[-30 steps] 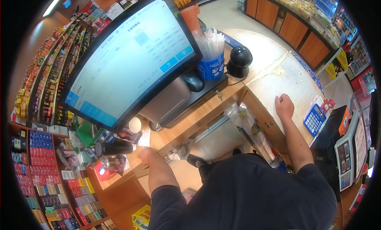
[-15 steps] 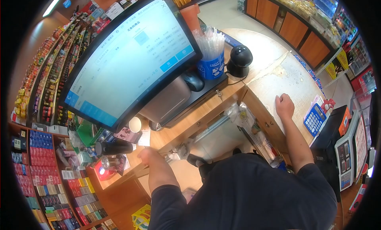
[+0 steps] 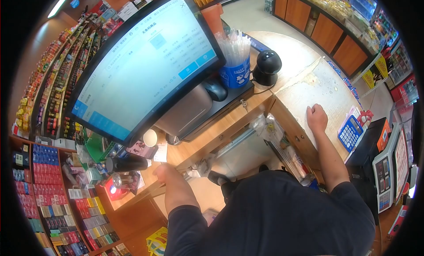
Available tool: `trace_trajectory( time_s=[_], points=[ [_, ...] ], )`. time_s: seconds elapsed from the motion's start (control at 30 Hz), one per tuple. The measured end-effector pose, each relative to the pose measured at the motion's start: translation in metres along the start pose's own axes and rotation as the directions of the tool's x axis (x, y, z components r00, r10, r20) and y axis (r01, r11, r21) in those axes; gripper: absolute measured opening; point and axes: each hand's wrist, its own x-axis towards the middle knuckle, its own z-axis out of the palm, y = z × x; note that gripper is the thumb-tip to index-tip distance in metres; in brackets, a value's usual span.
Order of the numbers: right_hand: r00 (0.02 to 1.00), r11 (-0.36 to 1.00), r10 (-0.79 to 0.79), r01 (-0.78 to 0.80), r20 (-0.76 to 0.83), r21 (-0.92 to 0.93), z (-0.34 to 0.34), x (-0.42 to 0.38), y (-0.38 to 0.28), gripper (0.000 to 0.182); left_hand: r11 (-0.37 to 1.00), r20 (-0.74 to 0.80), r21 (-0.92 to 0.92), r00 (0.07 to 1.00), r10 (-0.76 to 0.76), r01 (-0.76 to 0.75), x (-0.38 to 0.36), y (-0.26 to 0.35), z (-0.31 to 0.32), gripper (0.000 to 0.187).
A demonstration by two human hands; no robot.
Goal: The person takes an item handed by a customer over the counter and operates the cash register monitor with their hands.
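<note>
Apparent pause: the right hand, fingers curled inward, rests on the pale counter near the calculator; the left hand, finger state indeterminable, is near the paper slip. Grasping would call for uncurled right fingers.

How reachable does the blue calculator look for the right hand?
Probably within easy reach: the right hand rests close beside the blue calculator, with only bare countertop visible between them.
</note>
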Motion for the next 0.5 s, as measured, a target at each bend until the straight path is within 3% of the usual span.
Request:
trace_trajectory(
  time_s=[0.03, 0.17, 0.27, 0.37, 0.43, 0.5],
  points=[
    [1.000, 1.000, -0.002, 0.002, -0.003, -0.001, 0.001, 0.000, 0.001, 0.032, 0.999, -0.002, -0.041, 0.999, -0.032, 0.032, -0.013, 0.003, -0.009, 0.049],
    [1.000, 1.000, 0.000, 0.000, -0.006, -0.001, 0.002, 0.000, 0.001, 0.032, 0.980, -0.002, 0.173, 0.995, 0.095, -0.094, 0.068, -0.015, 0.044, 0.043],
    [1.000, 1.000, -0.004, 0.004, -0.009, -0.001, 0.003, 0.000, 0.002, 0.032, 0.973, 0.014, 0.201, 0.993, 0.113, -0.114, 0.082, -0.017, 0.051, 0.043],
    [1.000, 1.000, -0.002, 0.002, -0.009, -0.002, 0.002, 0.000, 0.001, 0.032, 0.998, 0.010, 0.056, 1.000, 0.030, -0.031, 0.018, -0.004, 0.010, 0.051],
    [1.000, 1.000, -0.002, 0.002, -0.010, 0.002, 0.002, 0.000, 0.002, 0.032, 0.986, -0.010, -0.144, 0.996, -0.091, 0.089, -0.040, 0.009, -0.026, 0.058],
    [1.000, 1.000, -0.008, 0.008, -0.014, 0.009, 0.003, 0.000, 0.003, 0.032, 0.981, -0.008, -0.168, 0.995, -0.099, 0.097, -0.036, 0.008, -0.022, 0.065]
  ],
)
